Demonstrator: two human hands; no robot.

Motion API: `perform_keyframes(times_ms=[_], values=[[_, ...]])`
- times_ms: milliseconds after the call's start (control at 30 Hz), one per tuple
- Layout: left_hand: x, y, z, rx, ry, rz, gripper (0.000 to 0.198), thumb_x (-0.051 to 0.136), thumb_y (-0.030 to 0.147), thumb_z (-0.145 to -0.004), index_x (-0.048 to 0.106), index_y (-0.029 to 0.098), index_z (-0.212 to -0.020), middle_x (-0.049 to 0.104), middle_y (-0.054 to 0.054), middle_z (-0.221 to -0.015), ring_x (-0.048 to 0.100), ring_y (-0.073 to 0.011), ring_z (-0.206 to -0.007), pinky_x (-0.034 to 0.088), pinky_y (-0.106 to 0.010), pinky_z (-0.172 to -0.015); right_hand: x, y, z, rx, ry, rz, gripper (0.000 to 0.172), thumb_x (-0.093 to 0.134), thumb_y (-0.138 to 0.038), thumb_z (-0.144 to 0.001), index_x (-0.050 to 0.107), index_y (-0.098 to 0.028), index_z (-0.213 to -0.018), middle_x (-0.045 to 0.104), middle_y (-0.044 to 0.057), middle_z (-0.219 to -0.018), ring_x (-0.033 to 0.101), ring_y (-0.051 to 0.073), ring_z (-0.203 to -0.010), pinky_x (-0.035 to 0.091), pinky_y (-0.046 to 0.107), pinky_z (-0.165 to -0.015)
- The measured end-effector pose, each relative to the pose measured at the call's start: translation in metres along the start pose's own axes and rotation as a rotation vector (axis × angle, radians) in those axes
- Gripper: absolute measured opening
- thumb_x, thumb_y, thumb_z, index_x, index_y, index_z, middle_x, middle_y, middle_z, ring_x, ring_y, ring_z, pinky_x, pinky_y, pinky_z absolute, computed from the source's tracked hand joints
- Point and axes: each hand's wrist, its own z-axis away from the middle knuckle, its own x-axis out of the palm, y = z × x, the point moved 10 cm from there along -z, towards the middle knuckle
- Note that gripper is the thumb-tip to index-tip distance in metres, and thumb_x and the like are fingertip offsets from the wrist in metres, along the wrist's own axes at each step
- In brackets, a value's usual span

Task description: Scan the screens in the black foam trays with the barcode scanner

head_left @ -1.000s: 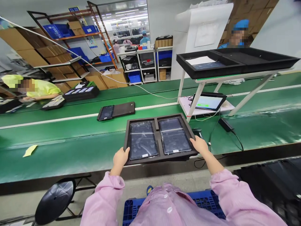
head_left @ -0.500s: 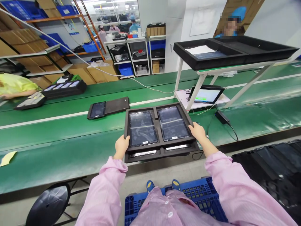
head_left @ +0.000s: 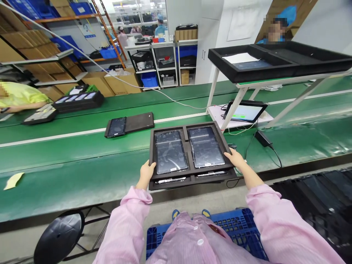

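Observation:
I hold a black foam tray (head_left: 187, 129) at the near edge of the green conveyor belt (head_left: 82, 172). Two dark tablets lie in its pockets, one on the left (head_left: 170, 151) and one on the right (head_left: 205, 146). A second tray (head_left: 192, 180) sits under it, with tablet edges showing at the front. My left hand (head_left: 146, 172) grips the top tray's left front corner. My right hand (head_left: 235, 159) grips its right front corner. Pink sleeves cover both arms.
A white stand (head_left: 236, 99) carries a large black tray (head_left: 277, 62) above a lit tablet (head_left: 244, 112) with cables. A tablet on a dark pad (head_left: 129, 124) lies farther up the belt. A stool (head_left: 59, 238), a blue crate (head_left: 236, 227) and stacked black trays (head_left: 324, 198) are near me. Other people work at the left and behind the stand.
The top tray has shifted a little away from me, exposing a second tray beneath it. My hands stay on its front corners.

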Motion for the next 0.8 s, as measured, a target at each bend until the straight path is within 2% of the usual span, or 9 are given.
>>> perform_keyframes(times_ms=[67, 133, 300, 433, 600, 700, 800], values=[[0.004, -0.006, 0.006, -0.018, -0.027, 0.101, 0.03, 0.054, 0.025, -0.074, 0.065, 0.015, -0.1, 0.07, -0.009, -0.091, 0.064, -0.0238, -0.084, 0.048, -0.03, -0.073, 0.008, 0.007, 0.007, 0.014, -0.075, -0.138, 0.037, 0.054, -0.03, -0.08, 0.058, -0.02, -0.115, 0.065, 0.007, -0.111, 0.06, 0.023, -0.103, 0.048, 0.034, -0.09], [0.006, -0.011, 0.012, -0.04, -0.032, 0.18, 0.031, 0.055, 0.024, -0.07, 0.065, 0.014, -0.097, 0.07, -0.008, -0.089, 0.064, -0.0226, -0.083, 0.048, -0.028, -0.071, 0.014, 0.017, 0.013, 0.053, -0.109, -0.251, 0.035, 0.053, -0.036, -0.08, 0.061, -0.017, -0.109, 0.068, 0.008, -0.103, 0.064, 0.023, -0.094, 0.052, 0.033, -0.081], [-0.002, -0.008, 0.007, -0.055, -0.014, 0.335, 0.029, 0.055, 0.021, -0.059, 0.066, 0.013, -0.084, 0.069, -0.005, -0.077, 0.061, -0.0201, -0.071, 0.046, -0.027, -0.063, 0.019, 0.026, 0.02, 0.092, -0.012, -0.409, 0.037, 0.061, -0.038, -0.07, 0.063, -0.016, -0.099, 0.069, 0.009, -0.1, 0.063, 0.025, -0.097, 0.05, 0.035, -0.086], [-0.013, 0.006, -0.014, -0.041, -0.013, 0.431, 0.03, 0.056, 0.022, -0.054, 0.066, 0.014, -0.081, 0.068, -0.004, -0.075, 0.06, -0.0196, -0.068, 0.046, -0.026, -0.061, 0.019, 0.013, 0.018, 0.076, 0.033, -0.488, 0.04, 0.064, -0.038, -0.064, 0.064, -0.016, -0.097, 0.069, 0.007, -0.096, 0.063, 0.026, -0.095, 0.051, 0.034, -0.082], [-0.019, 0.022, -0.035, -0.041, -0.023, 0.523, 0.033, 0.059, 0.022, -0.051, 0.065, 0.013, -0.083, 0.068, -0.005, -0.076, 0.06, -0.0192, -0.069, 0.047, -0.027, -0.061, 0.012, -0.011, 0.001, 0.043, 0.062, -0.526, 0.041, 0.065, -0.036, -0.062, 0.065, -0.016, -0.098, 0.07, 0.006, -0.093, 0.063, 0.024, -0.089, 0.051, 0.031, -0.077], [-0.015, 0.017, -0.036, -0.047, -0.02, 0.548, 0.035, 0.059, 0.023, -0.052, 0.065, 0.014, -0.085, 0.068, -0.004, -0.078, 0.06, -0.0186, -0.071, 0.047, -0.026, -0.064, 0.014, -0.016, -0.007, 0.046, 0.048, -0.517, 0.039, 0.065, -0.034, -0.064, 0.065, -0.015, -0.098, 0.07, 0.006, -0.091, 0.063, 0.023, -0.086, 0.051, 0.03, -0.074], [-0.007, 0.002, -0.033, -0.08, -0.013, 0.542, 0.037, 0.06, 0.024, -0.051, 0.066, 0.014, -0.087, 0.068, -0.003, -0.076, 0.06, -0.018, -0.07, 0.046, -0.025, -0.064, 0.022, -0.013, -0.011, 0.077, 0.02, -0.485, 0.035, 0.064, -0.031, -0.066, 0.065, -0.014, -0.096, 0.07, 0.006, -0.084, 0.064, 0.023, -0.082, 0.052, 0.031, -0.072]])
